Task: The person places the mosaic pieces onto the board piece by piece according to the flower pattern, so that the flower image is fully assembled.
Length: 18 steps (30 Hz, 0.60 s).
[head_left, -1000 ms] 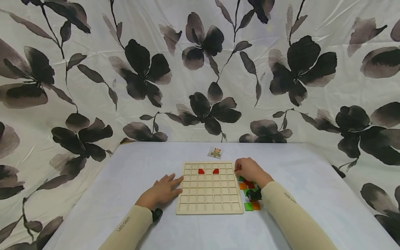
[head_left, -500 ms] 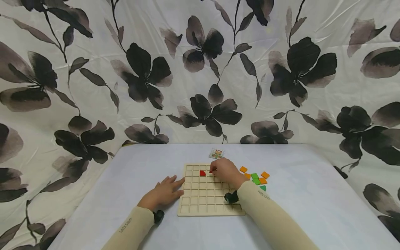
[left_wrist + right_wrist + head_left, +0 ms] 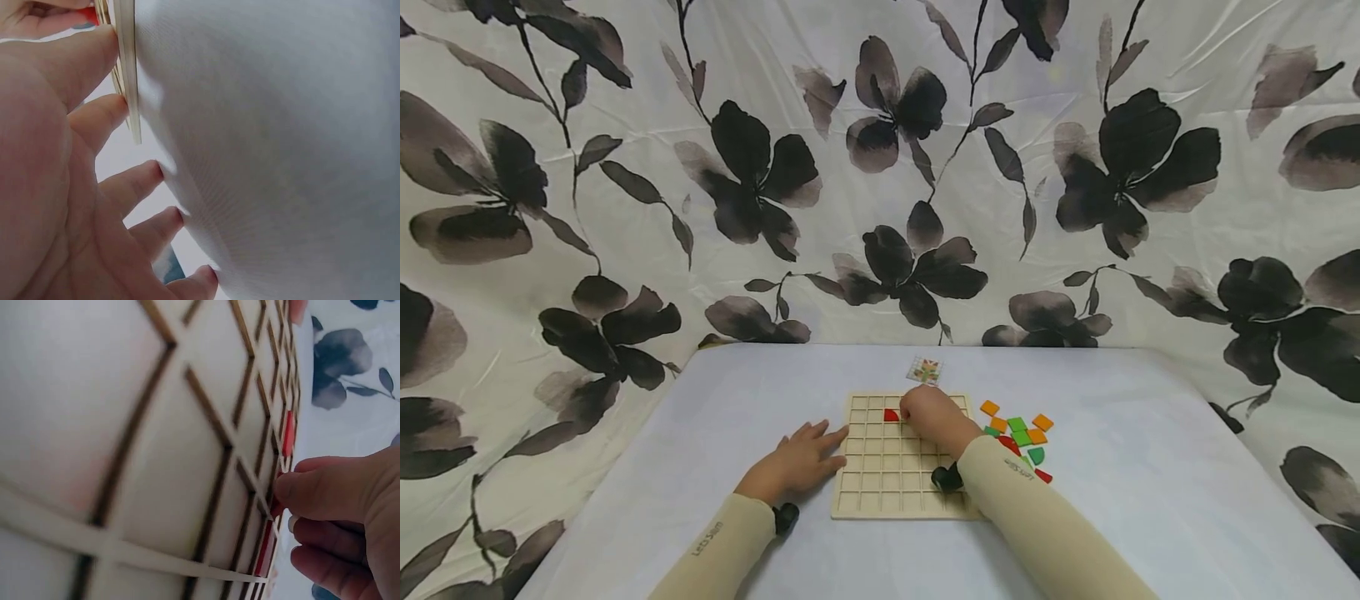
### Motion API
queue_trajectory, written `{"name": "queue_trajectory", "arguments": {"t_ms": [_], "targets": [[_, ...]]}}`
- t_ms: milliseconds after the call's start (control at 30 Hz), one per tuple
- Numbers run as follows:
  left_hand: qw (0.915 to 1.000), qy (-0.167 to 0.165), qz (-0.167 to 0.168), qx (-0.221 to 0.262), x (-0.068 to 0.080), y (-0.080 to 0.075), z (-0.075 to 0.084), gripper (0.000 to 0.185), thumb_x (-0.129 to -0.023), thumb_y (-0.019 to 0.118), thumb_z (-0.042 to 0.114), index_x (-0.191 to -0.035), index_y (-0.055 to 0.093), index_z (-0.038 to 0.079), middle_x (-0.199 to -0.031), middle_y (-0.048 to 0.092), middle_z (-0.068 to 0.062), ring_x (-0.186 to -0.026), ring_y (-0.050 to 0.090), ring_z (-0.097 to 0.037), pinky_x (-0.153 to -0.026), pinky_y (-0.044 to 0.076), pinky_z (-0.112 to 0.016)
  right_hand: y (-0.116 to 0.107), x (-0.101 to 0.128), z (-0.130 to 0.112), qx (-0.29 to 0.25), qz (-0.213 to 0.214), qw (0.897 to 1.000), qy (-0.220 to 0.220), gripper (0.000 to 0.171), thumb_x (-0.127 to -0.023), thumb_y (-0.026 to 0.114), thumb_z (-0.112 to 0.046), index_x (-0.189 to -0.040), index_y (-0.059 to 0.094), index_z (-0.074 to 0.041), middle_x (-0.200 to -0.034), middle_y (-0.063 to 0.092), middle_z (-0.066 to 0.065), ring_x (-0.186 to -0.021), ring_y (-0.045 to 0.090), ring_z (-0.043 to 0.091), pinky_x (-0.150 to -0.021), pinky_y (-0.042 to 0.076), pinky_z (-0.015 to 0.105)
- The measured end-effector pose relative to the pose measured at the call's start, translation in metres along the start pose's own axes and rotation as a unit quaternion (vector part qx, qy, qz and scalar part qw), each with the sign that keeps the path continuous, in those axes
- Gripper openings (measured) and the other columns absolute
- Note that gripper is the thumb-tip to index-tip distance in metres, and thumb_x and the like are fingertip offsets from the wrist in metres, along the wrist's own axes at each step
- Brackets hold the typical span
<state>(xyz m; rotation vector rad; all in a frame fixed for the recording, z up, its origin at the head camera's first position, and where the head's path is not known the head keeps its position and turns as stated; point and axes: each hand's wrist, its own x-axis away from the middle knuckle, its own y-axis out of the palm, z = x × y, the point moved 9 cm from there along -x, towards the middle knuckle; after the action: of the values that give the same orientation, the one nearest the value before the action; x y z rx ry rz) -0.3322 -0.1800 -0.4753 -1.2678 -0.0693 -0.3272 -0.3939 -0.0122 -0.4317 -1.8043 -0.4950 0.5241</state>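
A pale wooden grid board (image 3: 880, 483) lies flat on the table. My right hand (image 3: 934, 417) is over its upper cells, and in the right wrist view the thumb and fingers pinch a small red tile (image 3: 277, 503) at the grid. Other red tiles sit in cells on either side of it, one a red quarter-round tile (image 3: 891, 415) left of the hand; the hand hides the one to the right in the head view. My left hand (image 3: 797, 462) is spread flat, its thumb and forefinger touching the board's left edge and the other fingertips on the cloth.
Right of the board lie loose tiles: orange tiles (image 3: 989, 407), green tiles (image 3: 1017, 424), a dark green rounded tile (image 3: 1036, 456) and red tiles (image 3: 1011, 446), partly behind the right sleeve. A small pattern card (image 3: 927, 370) lies beyond the board. A floral curtain (image 3: 820, 167) hangs behind the table.
My right hand has moved left from the loose tiles, carrying a red tile to the board's upper cells, and uncovering the pile. The left hand stays at the board's edge.
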Motion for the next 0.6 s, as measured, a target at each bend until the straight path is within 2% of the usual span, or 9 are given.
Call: {"name": "queue_trajectory", "arguments": {"t_ms": [67,133,267,400,467,533,600], "targets": [[1.0,-0.002,0.001,-0.001,0.001,-0.001,-0.001,0.057,-0.097,0.052,0.046,-0.149,0.039,0.028,-0.158,0.03,-0.013,-0.147,0.022,-0.042,-0.113,0.018,-0.068,0.002,-0.001,-0.002,0.005,-0.01,1.0,-0.003,0.045,-0.09,0.054,0.006,-0.057,0.037,-0.019,-0.061,0.023,-0.005,-0.061,0.022,0.012,-0.058,0.023,0.027],[1.0,-0.002,0.002,0.001,0.002,-0.002,0.0,0.057,-0.097,0.052,0.046,-0.149,0.039,0.028,-0.158,0.03,-0.013,-0.147,0.021,-0.042,-0.113,0.018,-0.068,0.003,-0.001,-0.002,0.012,-0.017,1.0,-0.002,0.045,-0.091,0.054,0.005,-0.057,0.037,-0.018,-0.061,0.022,-0.005,-0.059,0.022,0.012,-0.056,0.022,0.027],[1.0,-0.003,0.0,0.004,0.003,-0.002,0.001,0.057,-0.097,0.052,0.045,-0.149,0.039,0.028,-0.158,0.03,-0.014,-0.147,0.021,-0.042,-0.113,0.017,-0.068,0.002,-0.003,-0.001,0.038,-0.012,0.999,-0.004,0.034,-0.091,0.059,0.002,-0.061,0.057,-0.014,-0.06,0.04,-0.007,-0.058,0.031,0.009,-0.056,0.029,0.023],[1.0,-0.001,0.002,0.004,0.004,-0.003,0.002,0.056,-0.097,0.053,0.045,-0.149,0.039,0.028,-0.157,0.031,-0.014,-0.147,0.022,-0.042,-0.113,0.018,-0.068,0.002,-0.007,0.005,0.06,-0.001,0.998,0.003,0.032,-0.09,0.062,0.001,-0.061,0.055,-0.014,-0.058,0.039,-0.006,-0.059,0.03,0.011,-0.058,0.03,0.024],[1.0,0.002,0.004,0.006,0.004,-0.002,0.003,0.056,-0.097,0.053,0.044,-0.149,0.04,0.027,-0.157,0.031,-0.015,-0.146,0.022,-0.042,-0.112,0.018,-0.068,0.003,-0.009,0.009,0.063,0.002,0.998,0.011,0.03,-0.089,0.064,-0.002,-0.062,0.056,-0.013,-0.058,0.043,-0.004,-0.059,0.034,0.011,-0.059,0.035,0.025],[1.0,0.004,0.005,0.006,0.004,-0.002,0.003,0.056,-0.097,0.053,0.044,-0.149,0.04,0.027,-0.157,0.031,-0.015,-0.146,0.022,-0.042,-0.112,0.018,-0.069,0.003,-0.01,0.014,0.06,0.003,0.998,0.022,0.025,-0.089,0.066,-0.005,-0.066,0.063,-0.013,-0.062,0.054,-0.005,-0.061,0.041,0.01,-0.062,0.044,0.027],[1.0,0.004,0.005,0.007,0.004,-0.002,0.003,0.056,-0.097,0.053,0.044,-0.149,0.04,0.027,-0.157,0.031,-0.015,-0.147,0.021,-0.042,-0.112,0.018,-0.069,0.003,-0.01,0.016,0.051,0.001,0.998,0.027,0.024,-0.09,0.066,-0.007,-0.067,0.065,-0.014,-0.064,0.057,-0.004,-0.061,0.043,0.01,-0.064,0.046,0.027]]}}
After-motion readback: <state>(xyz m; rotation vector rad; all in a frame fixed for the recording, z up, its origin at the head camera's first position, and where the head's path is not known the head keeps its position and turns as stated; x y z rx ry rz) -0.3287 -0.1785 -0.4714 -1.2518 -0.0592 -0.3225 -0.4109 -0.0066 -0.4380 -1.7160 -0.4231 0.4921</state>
